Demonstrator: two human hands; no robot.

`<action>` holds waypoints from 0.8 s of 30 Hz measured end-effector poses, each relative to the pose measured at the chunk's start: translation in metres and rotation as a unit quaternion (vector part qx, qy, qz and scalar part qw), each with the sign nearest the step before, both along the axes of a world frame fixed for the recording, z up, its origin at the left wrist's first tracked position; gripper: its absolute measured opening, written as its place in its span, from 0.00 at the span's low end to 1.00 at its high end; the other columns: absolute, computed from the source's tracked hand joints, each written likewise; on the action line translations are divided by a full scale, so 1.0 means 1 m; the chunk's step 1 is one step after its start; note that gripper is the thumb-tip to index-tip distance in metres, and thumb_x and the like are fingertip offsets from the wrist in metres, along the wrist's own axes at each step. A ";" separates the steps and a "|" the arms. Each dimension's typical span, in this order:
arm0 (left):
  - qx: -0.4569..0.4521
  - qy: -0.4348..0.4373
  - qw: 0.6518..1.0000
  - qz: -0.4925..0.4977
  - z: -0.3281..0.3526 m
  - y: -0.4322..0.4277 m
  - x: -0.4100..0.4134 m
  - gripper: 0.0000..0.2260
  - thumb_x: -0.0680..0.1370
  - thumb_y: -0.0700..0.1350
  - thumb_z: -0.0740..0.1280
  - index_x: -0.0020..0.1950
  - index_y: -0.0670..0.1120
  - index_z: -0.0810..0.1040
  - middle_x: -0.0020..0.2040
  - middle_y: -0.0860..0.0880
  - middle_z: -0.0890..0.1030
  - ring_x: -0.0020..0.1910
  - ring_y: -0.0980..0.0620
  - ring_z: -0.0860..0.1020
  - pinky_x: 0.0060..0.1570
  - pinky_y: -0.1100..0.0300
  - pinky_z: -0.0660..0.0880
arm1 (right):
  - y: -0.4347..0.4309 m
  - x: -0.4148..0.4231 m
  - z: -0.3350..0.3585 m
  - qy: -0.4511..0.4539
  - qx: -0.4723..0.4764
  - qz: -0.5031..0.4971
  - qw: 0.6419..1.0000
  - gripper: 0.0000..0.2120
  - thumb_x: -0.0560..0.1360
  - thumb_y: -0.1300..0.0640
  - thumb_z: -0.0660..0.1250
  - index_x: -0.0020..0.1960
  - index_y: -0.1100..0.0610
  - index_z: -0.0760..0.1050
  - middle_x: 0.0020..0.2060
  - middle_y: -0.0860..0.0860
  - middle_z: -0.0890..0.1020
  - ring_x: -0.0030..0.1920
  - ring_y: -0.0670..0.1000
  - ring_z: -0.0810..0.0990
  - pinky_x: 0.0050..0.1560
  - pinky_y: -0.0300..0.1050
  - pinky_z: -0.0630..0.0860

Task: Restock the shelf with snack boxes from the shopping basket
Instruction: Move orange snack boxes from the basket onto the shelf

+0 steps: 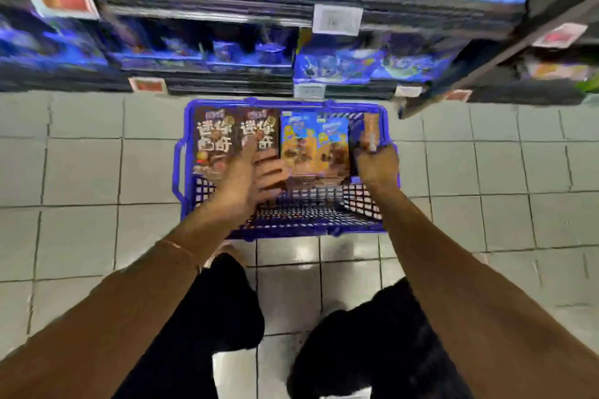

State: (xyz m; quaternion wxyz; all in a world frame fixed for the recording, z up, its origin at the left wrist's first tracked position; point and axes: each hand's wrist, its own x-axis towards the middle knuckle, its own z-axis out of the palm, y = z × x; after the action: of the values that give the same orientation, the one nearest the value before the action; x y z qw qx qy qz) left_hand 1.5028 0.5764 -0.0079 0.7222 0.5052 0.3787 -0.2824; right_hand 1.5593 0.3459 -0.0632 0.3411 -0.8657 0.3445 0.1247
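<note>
A blue shopping basket (pixel 181 172) stands on the tiled floor in front of the shelf (pixel 207 10). Inside lie two brown snack boxes (pixel 212 136) with white characters and an orange-and-blue snack box (pixel 312 142). My left hand (pixel 249 173) reaches into the basket, its thumb on the second brown box (pixel 262 128) and its fingers curled round that box's lower end. My right hand (pixel 377 165) grips a narrow brown box (pixel 371 131) held on edge at the basket's right side.
The shelf rows hold blue snack boxes (pixel 340 65), with price tags (pixel 337 19) along the edges. A darker shelf unit (pixel 518 52) juts out at the right. Grey floor tiles (pixel 84 172) surround the basket. My dark-clothed legs (pixel 227 317) are below.
</note>
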 end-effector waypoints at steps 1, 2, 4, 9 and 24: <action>-0.005 -0.002 1.000 -0.006 -0.016 -0.005 0.006 0.30 0.85 0.67 0.46 0.63 0.48 0.79 0.69 0.43 0.81 0.68 0.42 0.78 0.57 0.51 0.72 | -0.003 0.004 -0.020 -0.024 -0.045 0.017 0.999 0.14 0.72 0.53 0.72 0.52 0.62 0.80 0.45 0.59 0.83 0.52 0.62 0.83 0.43 0.49 0.73; -0.010 -0.001 1.000 -0.007 -0.032 -0.008 0.011 0.30 0.85 0.67 0.46 0.60 0.49 0.80 0.68 0.44 0.82 0.67 0.42 0.79 0.57 0.51 0.72 | -0.007 0.005 -0.039 -0.037 -0.098 0.042 0.994 0.18 0.72 0.51 0.72 0.55 0.63 0.78 0.50 0.61 0.82 0.56 0.64 0.81 0.48 0.52 0.74; -0.019 -0.011 1.000 0.008 -0.060 -0.011 0.022 0.30 0.84 0.68 0.47 0.59 0.50 0.81 0.64 0.46 0.84 0.61 0.45 0.83 0.55 0.51 0.75 | -0.012 0.008 -0.073 -0.043 -0.205 0.102 0.972 0.27 0.73 0.47 0.71 0.64 0.64 0.72 0.63 0.63 0.75 0.64 0.66 0.73 0.58 0.58 0.73; -0.003 -0.049 0.999 0.003 -0.091 -0.018 0.026 0.30 0.85 0.68 0.49 0.64 0.48 0.80 0.56 0.48 0.88 0.58 0.48 0.85 0.62 0.48 0.75 | -0.015 0.003 -0.122 -0.134 -0.298 0.112 0.939 0.24 0.73 0.51 0.68 0.64 0.60 0.71 0.64 0.61 0.73 0.63 0.66 0.72 0.54 0.60 0.72; 0.027 -0.105 0.993 0.041 -0.051 -0.038 0.017 0.29 0.81 0.70 0.59 0.63 0.47 0.80 0.63 0.43 0.83 0.62 0.44 0.82 0.67 0.41 0.75 | 0.005 -0.017 -0.039 -0.359 0.130 0.046 0.923 0.16 0.77 0.60 0.70 0.64 0.58 0.76 0.59 0.55 0.80 0.59 0.58 0.79 0.61 0.54 0.76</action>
State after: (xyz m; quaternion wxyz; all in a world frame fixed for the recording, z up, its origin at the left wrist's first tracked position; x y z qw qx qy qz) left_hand 1.5197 0.5381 -0.0593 0.7551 0.5356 0.3284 -0.1873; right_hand 1.5425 0.3504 -0.1017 0.5452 -0.8155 0.1396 -0.1348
